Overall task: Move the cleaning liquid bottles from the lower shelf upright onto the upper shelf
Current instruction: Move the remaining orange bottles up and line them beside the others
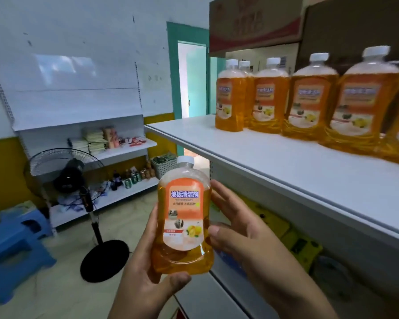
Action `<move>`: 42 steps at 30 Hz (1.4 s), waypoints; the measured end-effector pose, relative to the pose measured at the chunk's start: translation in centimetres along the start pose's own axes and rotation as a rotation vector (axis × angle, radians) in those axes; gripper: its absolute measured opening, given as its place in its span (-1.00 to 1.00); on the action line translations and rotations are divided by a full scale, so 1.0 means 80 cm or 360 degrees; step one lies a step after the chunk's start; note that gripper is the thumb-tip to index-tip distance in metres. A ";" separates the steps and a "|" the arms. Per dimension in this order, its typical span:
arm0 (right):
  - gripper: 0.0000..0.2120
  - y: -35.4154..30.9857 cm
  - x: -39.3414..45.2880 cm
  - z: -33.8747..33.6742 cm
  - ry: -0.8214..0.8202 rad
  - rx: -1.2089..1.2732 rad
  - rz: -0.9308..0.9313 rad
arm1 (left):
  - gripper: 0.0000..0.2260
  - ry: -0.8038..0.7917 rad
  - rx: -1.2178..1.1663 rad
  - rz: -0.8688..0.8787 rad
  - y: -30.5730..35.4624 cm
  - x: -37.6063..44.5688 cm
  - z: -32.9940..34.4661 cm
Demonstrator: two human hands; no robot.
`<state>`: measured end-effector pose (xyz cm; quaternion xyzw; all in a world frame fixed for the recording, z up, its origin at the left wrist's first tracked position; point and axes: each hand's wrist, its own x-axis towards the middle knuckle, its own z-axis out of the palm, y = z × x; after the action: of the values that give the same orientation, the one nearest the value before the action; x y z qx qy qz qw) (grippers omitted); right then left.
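Observation:
An orange cleaning liquid bottle [184, 215] with a white cap and an orange label is upright in front of me, below the upper shelf's front edge. My left hand [148, 268] grips its base from the left, thumb under the bottom. My right hand [237, 229] holds its right side, thumb on the front and fingers behind. Several matching bottles [309, 100] stand upright in a row at the back of the white upper shelf [274, 162]. The lower shelf [217, 295] is mostly hidden by my hands.
Yellow packs [295, 240] lie under the upper shelf. A black standing fan [78, 180] and blue stools [12, 247] stand on the floor at left. A second white shelf unit [115, 153] with small goods lines the far wall. Cardboard boxes [256, 21] sit above the bottles.

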<state>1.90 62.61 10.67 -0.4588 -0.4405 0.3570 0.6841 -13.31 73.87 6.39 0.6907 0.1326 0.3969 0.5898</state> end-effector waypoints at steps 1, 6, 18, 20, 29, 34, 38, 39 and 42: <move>-0.36 0.002 0.012 0.000 0.0009 -0.0026 -0.0021 | -0.04 -0.0015 -0.0014 0.0021 -0.007 0.013 -0.005; -0.29 0.013 0.066 0.014 0.0007 -0.0244 -0.0151 | -0.02 -0.0127 -0.0087 0.0098 -0.036 0.082 -0.040; -0.26 0.047 0.194 0.076 0.0217 -0.0265 -0.0441 | -0.03 -0.0400 -0.0322 0.0323 -0.058 0.230 -0.138; -0.28 0.049 0.203 0.082 0.0287 -0.0276 -0.0454 | -0.03 -0.0420 -0.0333 0.0340 -0.061 0.241 -0.142; -0.35 0.003 0.197 0.087 0.0869 -0.0528 -0.0718 | -0.01 -0.0633 -0.0340 0.0548 -0.045 0.267 -0.085; -0.26 -0.034 0.159 0.080 0.1174 -0.0744 -0.0806 | -0.01 -0.0903 -0.0027 0.0824 -0.014 0.284 -0.046; -0.23 -0.046 0.137 0.079 0.1349 -0.0888 -0.0840 | -0.09 -0.1048 0.0172 0.1071 0.013 0.297 -0.014; -0.23 -0.049 0.134 0.078 0.1392 -0.0893 -0.0853 | -0.09 -0.1079 0.0174 0.1097 0.020 0.298 -0.007; -0.17 -0.057 0.128 0.074 0.1475 -0.1031 -0.0893 | -0.01 -0.1140 0.0130 0.1039 0.028 0.302 0.004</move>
<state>0.45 72.09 18.93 -0.6167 -0.2878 -0.2233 0.6978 1.98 88.73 17.90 0.8119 -0.2868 0.2930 0.4155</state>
